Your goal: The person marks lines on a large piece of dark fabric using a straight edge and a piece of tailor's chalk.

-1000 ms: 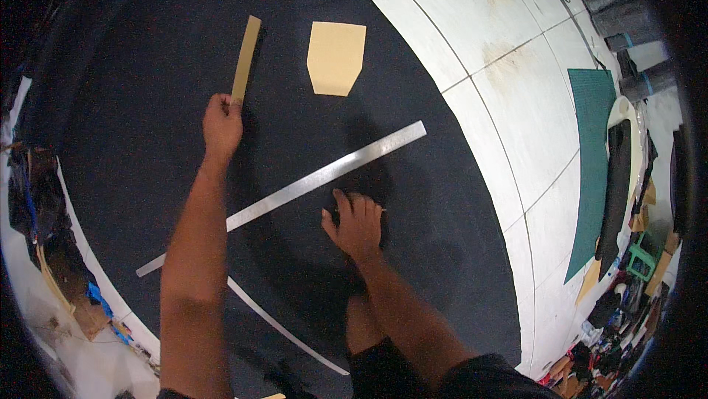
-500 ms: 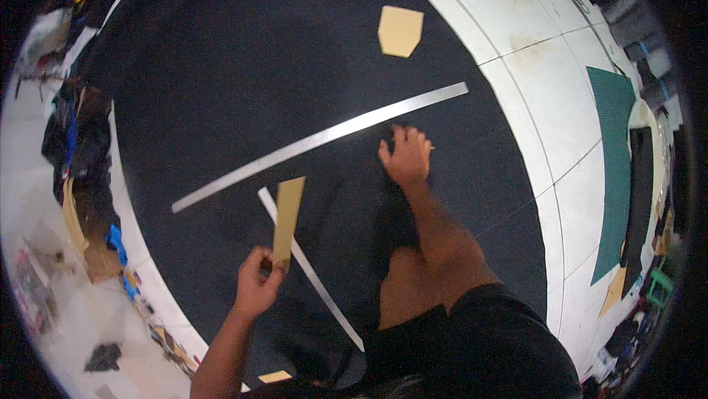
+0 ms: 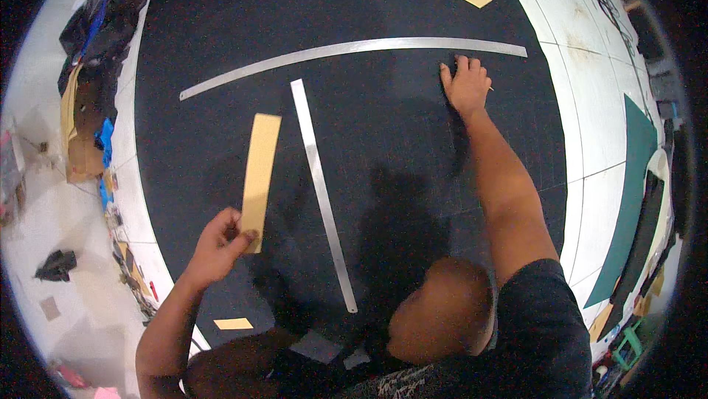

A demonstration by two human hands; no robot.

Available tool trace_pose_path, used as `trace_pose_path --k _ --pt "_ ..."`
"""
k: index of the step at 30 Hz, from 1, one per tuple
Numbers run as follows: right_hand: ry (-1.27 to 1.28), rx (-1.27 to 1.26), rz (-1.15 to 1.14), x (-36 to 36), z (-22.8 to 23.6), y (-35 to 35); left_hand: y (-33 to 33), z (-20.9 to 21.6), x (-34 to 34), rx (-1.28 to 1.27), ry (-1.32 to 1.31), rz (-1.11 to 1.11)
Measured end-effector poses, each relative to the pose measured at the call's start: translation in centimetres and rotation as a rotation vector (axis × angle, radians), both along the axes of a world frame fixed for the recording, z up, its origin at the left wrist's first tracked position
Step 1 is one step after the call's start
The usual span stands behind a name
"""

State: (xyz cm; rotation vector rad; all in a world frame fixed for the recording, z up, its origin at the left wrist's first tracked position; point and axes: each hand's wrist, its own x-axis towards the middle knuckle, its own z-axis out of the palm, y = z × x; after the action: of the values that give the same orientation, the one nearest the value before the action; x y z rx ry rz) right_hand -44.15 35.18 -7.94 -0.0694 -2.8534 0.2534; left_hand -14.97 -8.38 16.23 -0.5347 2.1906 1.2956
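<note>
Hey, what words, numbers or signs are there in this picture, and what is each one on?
There's no text clear enough to quote.
Black shirt: pale, curly lettering near the bottom of the picture, too blurred to read.
Upper metal strip and lower metal strip: any marks are too small to read.
Tan strip in the left hand: no writing that I can see.

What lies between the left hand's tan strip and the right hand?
In the head view, a metal ruler lies on the black sheet between the tan strip and right hand.
</note>
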Motion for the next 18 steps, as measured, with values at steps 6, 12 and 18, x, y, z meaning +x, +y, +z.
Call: trace_pose_path --k 6,12,18 --pt "-0.181 -0.656 0.281 2.8 8.4 -8.1 2.1 -5.3 -1.1 0.195 0.031 0.000" --pt "-0.805 -1.386 0.562 13.3 12.9 -14.6 5.6 -7.5 -3.6 0.242 0.069 -0.045" --pt "-0.735 -1.469 0.401 19.1 12.9 -15.0 8.8 -7.6 -2.4 0.354 0.029 -0.182"
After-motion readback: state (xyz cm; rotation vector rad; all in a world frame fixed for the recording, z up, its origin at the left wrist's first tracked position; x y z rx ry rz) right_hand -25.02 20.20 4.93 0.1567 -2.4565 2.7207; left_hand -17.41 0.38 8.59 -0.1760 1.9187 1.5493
